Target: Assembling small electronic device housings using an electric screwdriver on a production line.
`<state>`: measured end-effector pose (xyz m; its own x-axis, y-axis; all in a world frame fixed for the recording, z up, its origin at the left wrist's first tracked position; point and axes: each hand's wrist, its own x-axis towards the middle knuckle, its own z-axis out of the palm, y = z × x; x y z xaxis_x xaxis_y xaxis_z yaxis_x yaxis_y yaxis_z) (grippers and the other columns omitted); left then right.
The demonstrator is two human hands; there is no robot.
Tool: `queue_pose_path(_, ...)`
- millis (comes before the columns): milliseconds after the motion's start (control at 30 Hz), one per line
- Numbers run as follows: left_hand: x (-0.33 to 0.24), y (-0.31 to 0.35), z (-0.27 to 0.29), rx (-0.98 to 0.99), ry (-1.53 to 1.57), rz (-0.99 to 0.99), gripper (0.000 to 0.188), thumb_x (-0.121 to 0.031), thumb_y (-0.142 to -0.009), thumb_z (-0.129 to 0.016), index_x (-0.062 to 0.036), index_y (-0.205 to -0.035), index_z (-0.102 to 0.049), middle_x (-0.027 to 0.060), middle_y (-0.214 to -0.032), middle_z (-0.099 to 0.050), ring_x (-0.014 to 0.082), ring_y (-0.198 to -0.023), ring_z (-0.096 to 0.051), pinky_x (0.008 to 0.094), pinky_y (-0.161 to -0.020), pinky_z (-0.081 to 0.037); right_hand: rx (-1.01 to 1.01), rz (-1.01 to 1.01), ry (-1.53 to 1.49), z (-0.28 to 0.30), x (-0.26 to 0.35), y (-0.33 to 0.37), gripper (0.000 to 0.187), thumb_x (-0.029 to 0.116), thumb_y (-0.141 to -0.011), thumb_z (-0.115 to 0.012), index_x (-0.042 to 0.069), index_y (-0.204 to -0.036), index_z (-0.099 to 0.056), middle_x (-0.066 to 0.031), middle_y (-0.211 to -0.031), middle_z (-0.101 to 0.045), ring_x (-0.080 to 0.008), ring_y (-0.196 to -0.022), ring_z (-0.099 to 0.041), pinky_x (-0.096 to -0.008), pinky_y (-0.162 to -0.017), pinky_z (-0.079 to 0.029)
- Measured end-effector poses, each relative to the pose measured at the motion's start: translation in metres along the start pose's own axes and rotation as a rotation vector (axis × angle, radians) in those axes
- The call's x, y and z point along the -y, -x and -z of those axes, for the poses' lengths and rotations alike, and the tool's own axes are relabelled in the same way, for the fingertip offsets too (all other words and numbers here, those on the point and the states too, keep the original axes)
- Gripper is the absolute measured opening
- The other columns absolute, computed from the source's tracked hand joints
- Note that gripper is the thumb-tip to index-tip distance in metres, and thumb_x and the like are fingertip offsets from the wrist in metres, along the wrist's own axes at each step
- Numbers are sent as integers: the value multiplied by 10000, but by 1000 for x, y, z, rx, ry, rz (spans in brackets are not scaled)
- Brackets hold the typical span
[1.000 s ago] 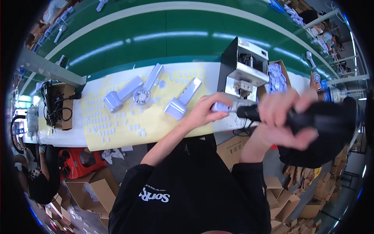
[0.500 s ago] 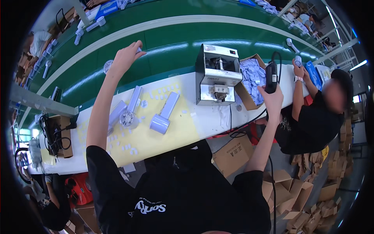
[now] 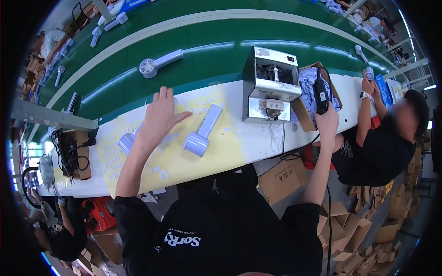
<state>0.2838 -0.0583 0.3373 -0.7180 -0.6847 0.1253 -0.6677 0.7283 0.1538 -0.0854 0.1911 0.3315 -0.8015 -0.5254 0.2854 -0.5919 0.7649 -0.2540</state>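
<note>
My left hand [image 3: 161, 114] is over the yellow sheet [image 3: 221, 158], fingers stretched out and thumb apart, with nothing visible in it. Under and beside it sits a lavender handheld fan body [image 3: 127, 143], partly hidden by my hand and forearm. Another lavender fan body [image 3: 197, 143] lies to its right, its handle pointing away from me with a long slot along it. A handheld fan [image 3: 148, 68] with a round grille lies on the green belt beyond my left hand. My right hand [image 3: 328, 120] is closed around a black corded electric screwdriver [image 3: 321, 95], held upright by a parts box.
A metal bench machine [image 3: 270, 87] stands right of the sheet. Behind the screwdriver is a cardboard box [image 3: 305, 108] of lavender parts. Small pale pieces dot the sheet. A co-worker [image 3: 391, 133] sits at right, holding a fan. Cartons [image 3: 343, 225] cover the floor.
My left hand has let go of the fan on the green belt and come back over the yellow sheet. My right hand keeps hold of the screwdriver. The view has shifted slightly.
</note>
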Motion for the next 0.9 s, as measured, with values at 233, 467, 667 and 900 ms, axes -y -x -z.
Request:
queue_pose_path(233,22,18,-6,152,432,137,401,-191,-771,-637,9,-1063,-449,180,-947,-578,319,-866,-580,355,-775,-456,-70,-8,-592,6,16,11,259,51,-711,-679,-25,-899,-517,-167,-711,-591,-260,-532,-564,-314,-521,-460)
queue_pose_path(467,-40,33,25,-94,1094,-145,388,-80,-730,-682,-8,-1021,-435,104,-887,-582,169,-822,-567,275,-744,-448,266,192,-1557,54,105,96,286,-31,-750,-630,48,-860,-377,-88,-665,-521,-93,-423,-446,-208,-375,-340)
queue_pose_path(667,-73,40,20,44,1334,-374,629,-319,-622,-815,-40,-1020,-417,76,-839,-603,187,-772,-591,278,-705,-456,566,281,-1610,63,159,112,278,-15,-733,-669,38,-847,-422,-100,-690,-569,-85,-477,-491,-200,-412,-371)
queue_pose_path(900,-93,35,20,132,1329,-526,689,-418,-608,-795,-48,-1017,-381,112,-812,-639,317,-735,-620,310,-660,-467,908,218,-1325,67,154,108,327,130,-654,-807,16,-859,-578,-43,-741,-623,-69,-578,-547,-213,-508,-430)
